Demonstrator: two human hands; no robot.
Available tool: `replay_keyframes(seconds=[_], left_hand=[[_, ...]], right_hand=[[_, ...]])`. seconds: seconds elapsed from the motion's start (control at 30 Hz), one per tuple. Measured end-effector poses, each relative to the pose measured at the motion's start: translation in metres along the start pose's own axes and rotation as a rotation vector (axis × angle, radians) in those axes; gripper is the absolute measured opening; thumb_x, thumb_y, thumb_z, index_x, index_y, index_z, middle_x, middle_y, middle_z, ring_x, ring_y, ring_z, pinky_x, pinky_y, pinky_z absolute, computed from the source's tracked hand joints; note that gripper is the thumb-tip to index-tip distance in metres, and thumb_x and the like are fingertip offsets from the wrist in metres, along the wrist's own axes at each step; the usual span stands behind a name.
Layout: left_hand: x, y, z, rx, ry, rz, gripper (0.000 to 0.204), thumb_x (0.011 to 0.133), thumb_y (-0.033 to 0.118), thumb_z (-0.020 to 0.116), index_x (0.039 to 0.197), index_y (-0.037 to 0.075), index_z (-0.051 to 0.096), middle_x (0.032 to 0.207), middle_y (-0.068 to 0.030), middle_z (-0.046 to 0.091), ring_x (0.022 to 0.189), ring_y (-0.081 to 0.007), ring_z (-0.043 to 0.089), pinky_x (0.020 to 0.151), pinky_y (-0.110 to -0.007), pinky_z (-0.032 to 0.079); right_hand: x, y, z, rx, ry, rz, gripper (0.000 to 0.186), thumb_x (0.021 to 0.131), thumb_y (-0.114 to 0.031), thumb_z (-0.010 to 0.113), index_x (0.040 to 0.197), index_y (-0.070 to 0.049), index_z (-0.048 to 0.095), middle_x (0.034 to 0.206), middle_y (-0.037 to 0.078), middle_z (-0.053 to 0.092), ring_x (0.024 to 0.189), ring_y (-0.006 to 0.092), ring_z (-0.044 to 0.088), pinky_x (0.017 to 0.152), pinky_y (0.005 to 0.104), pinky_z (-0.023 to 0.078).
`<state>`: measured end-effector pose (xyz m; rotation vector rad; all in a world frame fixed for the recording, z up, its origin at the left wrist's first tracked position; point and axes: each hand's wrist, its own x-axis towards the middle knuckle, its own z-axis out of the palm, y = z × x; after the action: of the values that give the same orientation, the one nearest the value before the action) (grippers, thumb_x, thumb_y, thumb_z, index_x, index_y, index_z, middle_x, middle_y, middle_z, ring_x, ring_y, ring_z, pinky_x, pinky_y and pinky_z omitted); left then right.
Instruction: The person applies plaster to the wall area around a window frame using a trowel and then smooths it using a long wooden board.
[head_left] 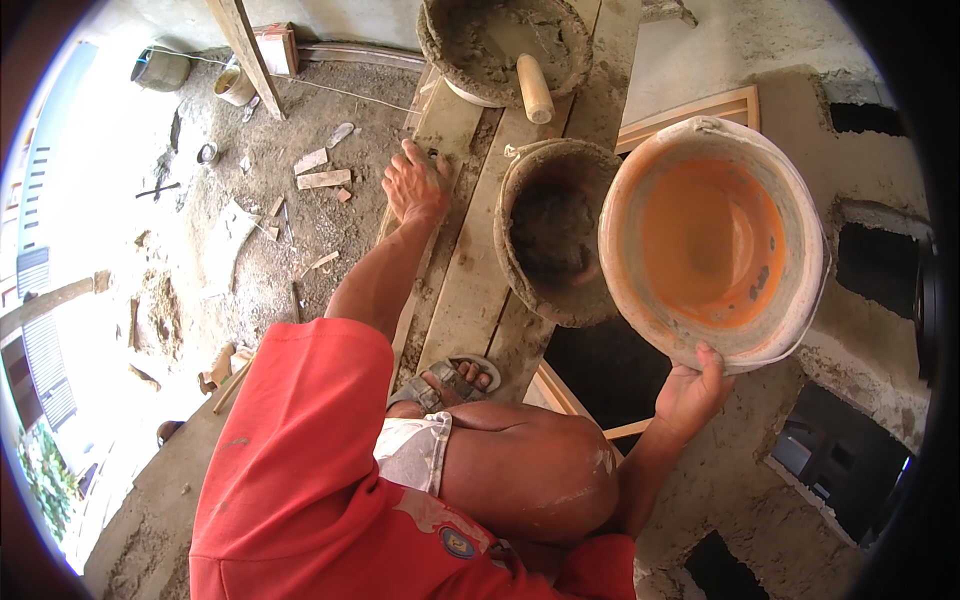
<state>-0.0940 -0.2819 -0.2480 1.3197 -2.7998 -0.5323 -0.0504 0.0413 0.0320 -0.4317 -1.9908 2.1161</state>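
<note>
My right hand (690,395) is closed on the lower rim of a pale bucket (622,290) with an orange, mortar-stained inside. That bucket is tilted so its mouth shows, and a thin wire handle hangs along its right side. My left hand (418,185) lies on the wooden planks (462,290), fingers stretched out and nothing visible gripped. Between my hands stands a dark, mortar-crusted bucket (510,245) with grey residue inside. Farther along the planks, a wider tub (432,50) holds wet grey mortar; a wooden tool handle (535,90) sticks out over its near rim.
My sandalled foot (440,385) rests on the planks. Dark openings (610,365) gape below and in the rough wall at right, beside a wooden frame (690,115). Down left, the gravelly ground (340,100) holds scraps, brick pieces (325,180) and a leaning wooden post (245,55).
</note>
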Motion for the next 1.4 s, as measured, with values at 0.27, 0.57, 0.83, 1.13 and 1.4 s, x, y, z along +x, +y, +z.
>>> replay_keyframes(seconds=[0.27,0.57,0.83,1.13,1.4], left_hand=[[-0.001,0.001,-0.002,-0.002,-0.003,-0.004,0.076,0.094,0.050,0.048,0.148,-0.001,0.032,0.122,-0.0207,0.054,0.112,-0.0353,0.053,0.098,-0.045,0.041],[0.000,0.001,0.000,0.002,0.014,0.005,0.076,0.094,0.050,0.049,0.148,-0.002,0.033,0.123,-0.0211,0.055,0.113,-0.0363,0.053,0.098,-0.046,0.041],[-0.001,0.001,-0.003,-0.019,0.037,0.007,0.078,0.093,0.050,0.051,0.147,-0.003,0.034,0.120,-0.0206,0.055,0.111,-0.0356,0.053,0.095,-0.045,0.041],[0.002,0.007,-0.005,-0.019,-0.012,-0.014,0.077,0.092,0.048,0.054,0.148,0.000,0.032,0.121,-0.0211,0.054,0.111,-0.0366,0.052,0.096,-0.047,0.040],[0.004,0.005,-0.002,-0.005,0.007,0.000,0.082,0.092,0.051,0.054,0.148,-0.002,0.029,0.118,-0.0199,0.053,0.110,-0.0359,0.051,0.095,-0.047,0.039]], right_hand=[[0.004,0.005,-0.007,0.001,-0.002,-0.011,0.066,0.077,-0.001,0.056,0.140,0.009,0.039,0.134,0.022,0.048,0.124,0.0353,0.051,0.103,0.0520,0.048],[0.012,0.001,-0.003,0.013,0.001,-0.012,0.068,0.077,-0.005,0.058,0.141,0.008,0.037,0.133,0.020,0.048,0.124,0.0345,0.051,0.103,0.0492,0.048],[0.085,-0.007,-0.025,0.320,-0.064,0.158,0.055,0.085,-0.004,0.060,0.138,0.000,0.045,0.134,0.016,0.055,0.122,0.0301,0.056,0.100,0.0502,0.051],[0.263,0.044,0.088,0.474,-0.178,0.279,0.055,0.087,0.000,0.054,0.138,0.006,0.037,0.139,0.025,0.046,0.130,0.0457,0.044,0.105,0.0705,0.041],[0.335,0.116,0.239,0.577,-0.227,0.406,0.060,0.083,0.003,0.051,0.138,0.008,0.026,0.138,0.027,0.035,0.128,0.0529,0.041,0.093,0.0731,0.051]])
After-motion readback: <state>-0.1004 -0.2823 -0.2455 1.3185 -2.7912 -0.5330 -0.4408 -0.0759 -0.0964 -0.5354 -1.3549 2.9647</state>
